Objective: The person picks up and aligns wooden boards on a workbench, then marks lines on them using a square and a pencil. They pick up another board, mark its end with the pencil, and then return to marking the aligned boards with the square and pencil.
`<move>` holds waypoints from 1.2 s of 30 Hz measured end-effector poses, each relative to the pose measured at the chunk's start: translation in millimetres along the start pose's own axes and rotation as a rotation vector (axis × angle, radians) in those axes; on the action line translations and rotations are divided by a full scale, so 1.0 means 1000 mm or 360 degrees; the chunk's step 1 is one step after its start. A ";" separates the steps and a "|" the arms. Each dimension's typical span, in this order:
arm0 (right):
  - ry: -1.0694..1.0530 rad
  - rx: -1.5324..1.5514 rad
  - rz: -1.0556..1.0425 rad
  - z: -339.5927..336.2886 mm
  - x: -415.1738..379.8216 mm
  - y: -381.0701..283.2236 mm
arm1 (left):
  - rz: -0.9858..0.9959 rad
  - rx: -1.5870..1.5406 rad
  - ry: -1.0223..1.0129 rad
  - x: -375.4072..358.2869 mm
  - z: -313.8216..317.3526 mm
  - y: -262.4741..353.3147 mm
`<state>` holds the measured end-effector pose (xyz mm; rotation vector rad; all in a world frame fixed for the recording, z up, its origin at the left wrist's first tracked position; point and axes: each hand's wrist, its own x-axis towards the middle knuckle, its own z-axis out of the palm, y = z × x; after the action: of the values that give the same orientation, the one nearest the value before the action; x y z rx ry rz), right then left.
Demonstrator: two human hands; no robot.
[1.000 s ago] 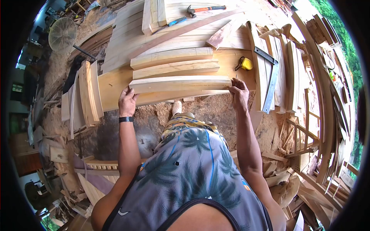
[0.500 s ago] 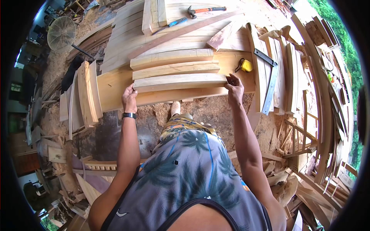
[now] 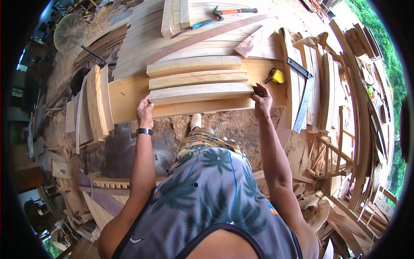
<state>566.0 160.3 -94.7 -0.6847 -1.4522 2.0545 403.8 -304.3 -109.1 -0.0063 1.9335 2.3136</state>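
Note:
My left hand [image 3: 145, 114] is closed on the left end of the nearest wooden piece [image 3: 202, 93], a pale, slightly curved length of timber. At its right end, my right hand [image 3: 262, 101] grips with thumb and fingers. Just beyond it lie a second wooden piece [image 3: 198, 79] and a third wooden piece [image 3: 194, 65], roughly parallel to it. All three are over a wide plank [image 3: 125, 101]. Whether the held piece touches the plank cannot be made out. A yellow tape measure [image 3: 277, 76] sits on the plank, right of my right hand.
A hammer [image 3: 235, 11], a blue-handled tool [image 3: 201, 24] and a long thin strip [image 3: 207, 36] lie on the boards farther back. To the right, a metal square [image 3: 303, 97] rests on stacked timber. Upright boards [image 3: 98, 103] flank the left. Shavings cover the floor.
The held piece has tilted slightly, so more of its near face shows. Both hands keep hold of its ends. The whole view has shifted a little.

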 end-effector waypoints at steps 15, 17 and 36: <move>-0.0100 -0.0190 -0.0095 -0.020 -0.009 0.019 | 0.0052 0.0181 0.0167 -0.002 -0.003 -0.017; -0.0145 -0.0188 -0.0113 -0.020 -0.008 0.018 | 0.0053 0.0169 0.0198 -0.002 -0.001 -0.018; -0.0020 -0.0216 -0.0082 -0.001 0.002 0.010 | 0.0126 0.0037 0.0206 0.009 0.003 -0.025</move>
<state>564.0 159.7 -104.9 -0.6814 -1.6114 1.9380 397.4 -295.9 -133.6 -0.0812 2.0570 2.3961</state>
